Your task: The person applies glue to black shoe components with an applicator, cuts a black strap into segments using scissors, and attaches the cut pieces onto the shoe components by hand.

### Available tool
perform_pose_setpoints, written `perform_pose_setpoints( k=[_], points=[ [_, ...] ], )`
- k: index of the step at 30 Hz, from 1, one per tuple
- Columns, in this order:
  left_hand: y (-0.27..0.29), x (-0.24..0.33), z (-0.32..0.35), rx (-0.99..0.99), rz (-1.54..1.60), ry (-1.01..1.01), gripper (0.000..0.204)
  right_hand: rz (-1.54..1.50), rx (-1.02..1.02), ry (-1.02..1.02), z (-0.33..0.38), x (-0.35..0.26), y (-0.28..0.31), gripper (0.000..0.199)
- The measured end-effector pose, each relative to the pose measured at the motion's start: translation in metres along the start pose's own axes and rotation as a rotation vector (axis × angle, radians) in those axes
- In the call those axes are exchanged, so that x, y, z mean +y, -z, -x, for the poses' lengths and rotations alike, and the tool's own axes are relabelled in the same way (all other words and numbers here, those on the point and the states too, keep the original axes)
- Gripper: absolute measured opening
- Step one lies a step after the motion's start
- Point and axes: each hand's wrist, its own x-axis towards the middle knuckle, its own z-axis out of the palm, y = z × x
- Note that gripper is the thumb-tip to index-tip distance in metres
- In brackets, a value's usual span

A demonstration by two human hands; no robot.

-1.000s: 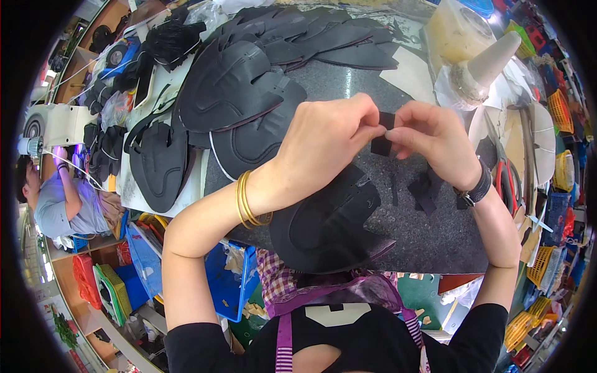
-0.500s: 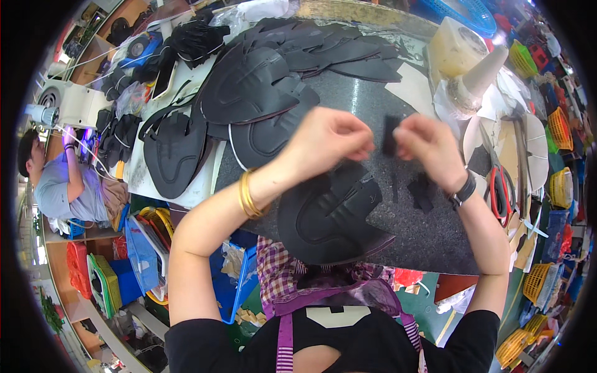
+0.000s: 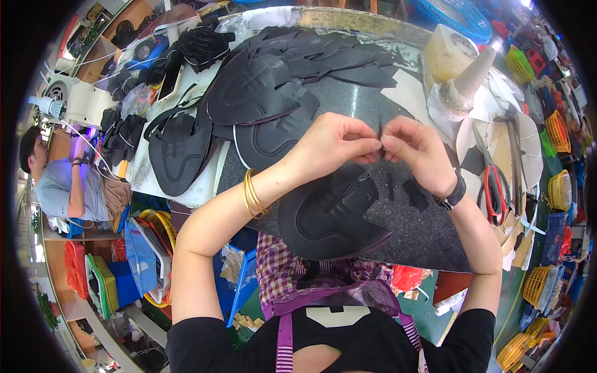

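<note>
My left hand (image 3: 341,144) and my right hand (image 3: 418,152) meet over the dark work surface, fingertips nearly touching. Thumb and forefinger of each are pinched on a thin black strip (image 3: 380,129), seen almost edge-on and mostly hidden by the fingers. Just below them lies a black moulded shoe upper piece (image 3: 329,214), its notched end toward the right. Small black strips (image 3: 415,194) rest on the surface under my right hand. More black upper pieces (image 3: 252,90) are stacked beyond my left hand, with a fanned row behind them.
Red-handled scissors (image 3: 495,189) lie at the right among pale scraps. Behind them stand a whitish cone (image 3: 471,78) and a cloudy plastic container (image 3: 449,51). A white machine (image 3: 84,102) and a seated person (image 3: 68,186) are at the left. Blue basket (image 3: 454,18) at far right.
My right hand has moved left to meet my left hand, bringing the black strip between their fingertips. The upper piece below stays in place, while the whole view shifts slightly.
</note>
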Motion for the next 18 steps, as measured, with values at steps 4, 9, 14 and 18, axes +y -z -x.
perform_pose_setpoints(
  k=[4,9,14,18],
  points=[
    [0.003,0.007,0.000,-0.045,-0.190,-0.040,0.019,0.116,0.012,-0.004,-0.001,-0.006,-0.003,0.013],
    [0.000,0.012,0.000,0.006,-0.615,-0.169,0.018,0.245,0.033,-0.024,-0.004,-0.013,-0.002,0.014],
    [0.002,0.008,-0.003,0.038,-0.459,-0.132,0.017,0.189,-0.018,0.023,-0.005,-0.016,0.002,0.016],
    [-0.001,0.007,-0.002,0.077,-0.805,-0.284,0.016,0.387,0.010,0.128,-0.005,-0.014,-0.003,0.015]
  ],
)
